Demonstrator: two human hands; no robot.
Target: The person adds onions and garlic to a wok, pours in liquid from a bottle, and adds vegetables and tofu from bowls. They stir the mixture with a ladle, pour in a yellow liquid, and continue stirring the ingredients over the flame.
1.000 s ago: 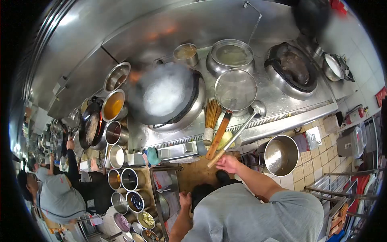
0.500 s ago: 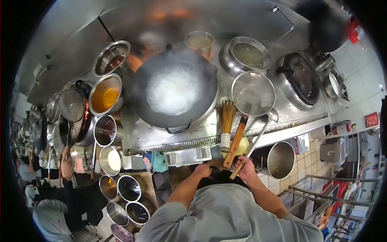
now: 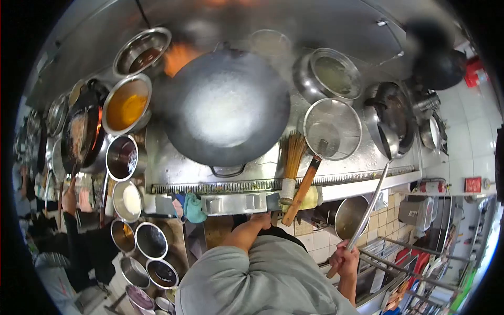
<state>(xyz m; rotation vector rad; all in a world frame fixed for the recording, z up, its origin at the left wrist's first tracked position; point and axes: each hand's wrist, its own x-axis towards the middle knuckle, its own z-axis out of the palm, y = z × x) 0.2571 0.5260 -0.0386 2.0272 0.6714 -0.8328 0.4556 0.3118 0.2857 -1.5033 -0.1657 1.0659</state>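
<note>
My right hand [image 3: 345,261] is wrapped round the lower handle of a long metal ladle [image 3: 366,211], whose bowl reaches up to the blackened pan at the right of the range. At the counter's front edge, close to my body, my left hand [image 3: 261,220] has its fingers curled; what they hold, if anything, is hidden. Ahead of it, a large dark wok [image 3: 184,131] holds pale, steaming, whitish contents. A wire strainer [image 3: 336,139] with a wooden handle lies to the wok's right, beside a bamboo wok brush [image 3: 293,165].
Metal pots, one with orange liquid [image 3: 126,107], stand at the left. A lidless round pot [image 3: 336,73] and the blackened pan [image 3: 396,110] sit at the right. Flame [image 3: 178,58] shows behind the wok. At far left, a co-worker's arm [image 3: 71,202] extends to another wok.
My right hand has swung right and toward my body with the ladle, lifting it away from beside the strainer. My left hand stays near the counter edge. The view has shifted slightly.
</note>
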